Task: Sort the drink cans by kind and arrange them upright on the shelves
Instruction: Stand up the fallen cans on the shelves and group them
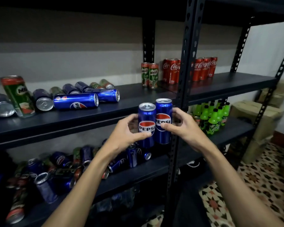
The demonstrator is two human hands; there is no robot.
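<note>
My left hand point(126, 133) grips an upright blue Pepsi can point(146, 117), and my right hand point(182, 126) grips a second upright Pepsi can point(164, 108) right beside it. Both cans hang in the air in front of the middle shelf's point(105, 115) front edge. On that shelf lie several Pepsi cans point(75, 101) on their sides and a tilted green Milo can point(18, 95). Two Milo cans point(149, 75) stand upright further right, with a group of red Coca-Cola cans point(172, 71) beside them.
The lower shelf point(138, 171) holds a jumbled heap of Pepsi, Milo and red cans point(59, 169). A black steel upright point(185, 76) stands just right of my hands. Green bottles point(213, 115) fill the right bay. Cardboard boxes point(259, 115) stand on the patterned floor.
</note>
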